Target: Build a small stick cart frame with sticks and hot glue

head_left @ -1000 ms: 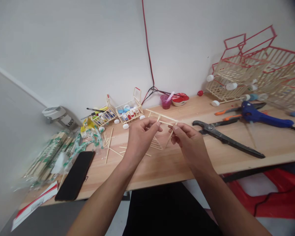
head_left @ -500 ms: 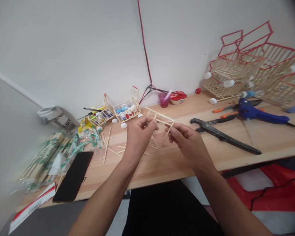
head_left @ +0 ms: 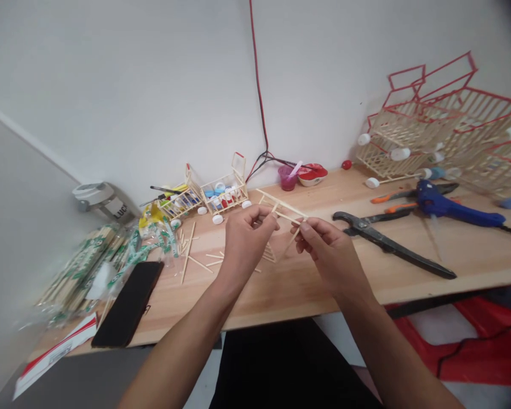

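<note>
My left hand (head_left: 244,238) and my right hand (head_left: 326,250) are raised over the wooden table (head_left: 306,278), a little apart. Both pinch a small frame of thin wooden sticks (head_left: 281,207) between them, the left at its near left end, the right at its right corner. Part of the frame hangs down behind my hands and is hidden. More loose sticks (head_left: 189,253) lie on the table just left of my left hand.
Black pliers (head_left: 392,244) and a blue glue gun (head_left: 455,207) lie to the right. Stick baskets with red trim (head_left: 443,130) are stacked at the back right. Small stick carts with bottle caps (head_left: 217,196), a pink cup (head_left: 287,177), a black phone (head_left: 130,309) and packets of chopsticks (head_left: 93,264) sit on the left.
My hands hold the stick frame much as before; only small shifts in the fingers and in the camera's aim show.
</note>
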A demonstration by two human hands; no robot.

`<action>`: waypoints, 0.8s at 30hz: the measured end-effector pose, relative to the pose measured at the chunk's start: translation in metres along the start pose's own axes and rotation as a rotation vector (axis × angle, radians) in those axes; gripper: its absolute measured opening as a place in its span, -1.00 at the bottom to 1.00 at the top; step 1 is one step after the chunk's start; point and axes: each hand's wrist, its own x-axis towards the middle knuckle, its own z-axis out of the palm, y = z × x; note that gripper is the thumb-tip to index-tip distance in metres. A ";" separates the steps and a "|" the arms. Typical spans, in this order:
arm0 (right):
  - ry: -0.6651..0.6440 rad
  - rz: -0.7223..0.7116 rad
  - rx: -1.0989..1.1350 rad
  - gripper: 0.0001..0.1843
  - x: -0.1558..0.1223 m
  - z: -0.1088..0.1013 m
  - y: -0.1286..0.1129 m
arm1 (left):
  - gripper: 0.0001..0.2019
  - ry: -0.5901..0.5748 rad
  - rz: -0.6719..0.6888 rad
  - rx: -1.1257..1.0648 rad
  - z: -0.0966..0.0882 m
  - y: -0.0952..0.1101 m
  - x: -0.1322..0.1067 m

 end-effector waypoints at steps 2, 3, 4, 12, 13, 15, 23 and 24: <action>0.010 -0.005 -0.026 -0.77 0.001 0.000 -0.001 | -0.85 0.003 -0.003 -0.003 0.000 -0.001 0.001; 0.011 -0.004 -0.040 -0.76 0.003 0.000 -0.002 | -0.85 0.003 -0.003 -0.005 0.000 -0.002 0.003; 0.008 -0.003 -0.051 -0.76 0.005 0.000 -0.003 | -0.85 0.002 0.000 -0.008 0.000 -0.003 0.004; -0.043 0.052 0.042 -0.75 0.035 0.005 -0.001 | -0.86 0.039 0.059 -0.045 0.000 -0.014 0.022; -0.047 0.062 0.054 -0.75 0.038 0.005 0.001 | -0.86 0.037 0.061 -0.048 0.000 -0.015 0.024; -0.052 0.082 0.067 -0.75 0.043 0.003 0.004 | -0.86 0.025 0.063 -0.052 -0.001 -0.017 0.026; -0.079 0.104 0.026 -0.68 0.049 -0.002 0.007 | -0.83 -0.016 -0.005 -0.106 0.000 -0.016 0.025; -0.080 0.108 0.024 -0.67 0.049 -0.002 0.007 | -0.83 -0.016 -0.014 -0.103 0.001 -0.016 0.024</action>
